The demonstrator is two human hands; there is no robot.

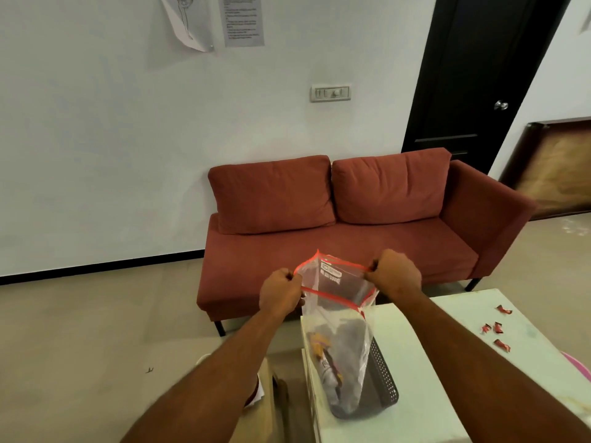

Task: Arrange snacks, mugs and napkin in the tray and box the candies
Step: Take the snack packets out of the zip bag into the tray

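A person's two bare arms reached fwd from the bottom edge. The left hand (280, 294) and right hand (395, 272) each pinched one side of a clear zip bag (339, 330) w/ a red seal strip, fingers closed tight on the rim, pulling its mouth wide open. The bag hung upright, its lower end resting in a dark perforated tray (382, 383) on the white tabletop (425, 394). Inside the bag sat snack packets (323, 353), blurred; exact kinds couldn't be told. Four small red candies (497, 327) lay loose on the tabletop, well apart from the tray, to the right. Beyond stood a rust-red sofa (351, 225) against a white wall, and a black door (473, 75) at the right.
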